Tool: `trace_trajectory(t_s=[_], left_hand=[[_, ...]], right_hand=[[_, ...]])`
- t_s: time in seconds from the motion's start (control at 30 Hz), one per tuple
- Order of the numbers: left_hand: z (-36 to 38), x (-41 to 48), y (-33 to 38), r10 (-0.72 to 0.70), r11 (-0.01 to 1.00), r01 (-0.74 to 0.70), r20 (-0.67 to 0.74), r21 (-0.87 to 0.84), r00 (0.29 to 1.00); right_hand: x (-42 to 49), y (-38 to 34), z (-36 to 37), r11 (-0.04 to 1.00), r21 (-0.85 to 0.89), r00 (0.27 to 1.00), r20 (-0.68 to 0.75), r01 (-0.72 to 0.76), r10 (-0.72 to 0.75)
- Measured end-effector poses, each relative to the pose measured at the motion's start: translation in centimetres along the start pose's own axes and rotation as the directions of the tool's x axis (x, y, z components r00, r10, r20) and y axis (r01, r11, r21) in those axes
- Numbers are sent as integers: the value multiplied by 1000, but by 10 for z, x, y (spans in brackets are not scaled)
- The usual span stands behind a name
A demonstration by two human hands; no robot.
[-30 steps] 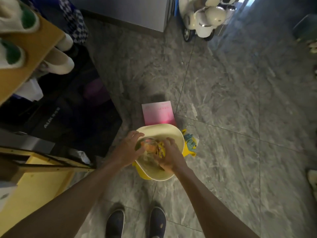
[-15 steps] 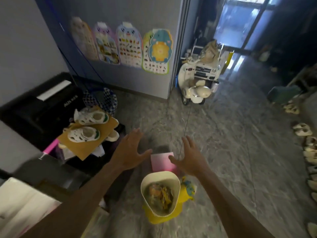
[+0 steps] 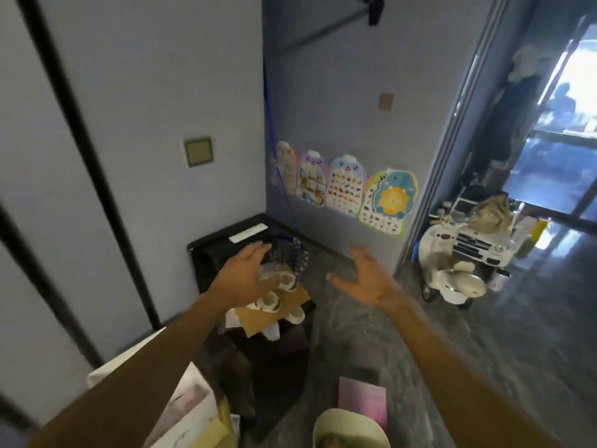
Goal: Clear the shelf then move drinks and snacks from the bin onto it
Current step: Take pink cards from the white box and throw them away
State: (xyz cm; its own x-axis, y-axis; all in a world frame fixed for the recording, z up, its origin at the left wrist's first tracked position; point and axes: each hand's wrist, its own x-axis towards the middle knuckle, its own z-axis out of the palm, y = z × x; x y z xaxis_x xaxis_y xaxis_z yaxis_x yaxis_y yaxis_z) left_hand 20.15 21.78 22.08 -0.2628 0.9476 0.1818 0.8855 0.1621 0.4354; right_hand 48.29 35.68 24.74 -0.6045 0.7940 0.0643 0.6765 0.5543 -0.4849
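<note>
Bin (image 3: 350, 420) well below empty left hand (image 3: 245, 276) and right hand (image 3: 365, 281)

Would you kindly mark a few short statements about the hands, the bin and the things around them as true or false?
1. The left hand and right hand are both raised, fingers spread, holding nothing. True.
2. The bin sits on the cardboard. False: it stands on the floor at the bottom edge of the view; white shoes lie on the cardboard.
3. A pink sheet lies on the floor just beyond the bin. True.
4. The white toy scooter stands to the left of both hands. False: it is to their right, near the doorway.
</note>
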Motion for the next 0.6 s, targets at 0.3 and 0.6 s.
trace_trajectory(t_s=[0.3,0.6], left_hand=[[-59,-109,-142,-386,920,390,-103,30,917],[-51,-174,-262,-600,800,600,-20,4,800]], right_hand=[[60,-148,120,962,75,933,235,262,-272],[91,-255,270,904,37,778,496,425,-386]])
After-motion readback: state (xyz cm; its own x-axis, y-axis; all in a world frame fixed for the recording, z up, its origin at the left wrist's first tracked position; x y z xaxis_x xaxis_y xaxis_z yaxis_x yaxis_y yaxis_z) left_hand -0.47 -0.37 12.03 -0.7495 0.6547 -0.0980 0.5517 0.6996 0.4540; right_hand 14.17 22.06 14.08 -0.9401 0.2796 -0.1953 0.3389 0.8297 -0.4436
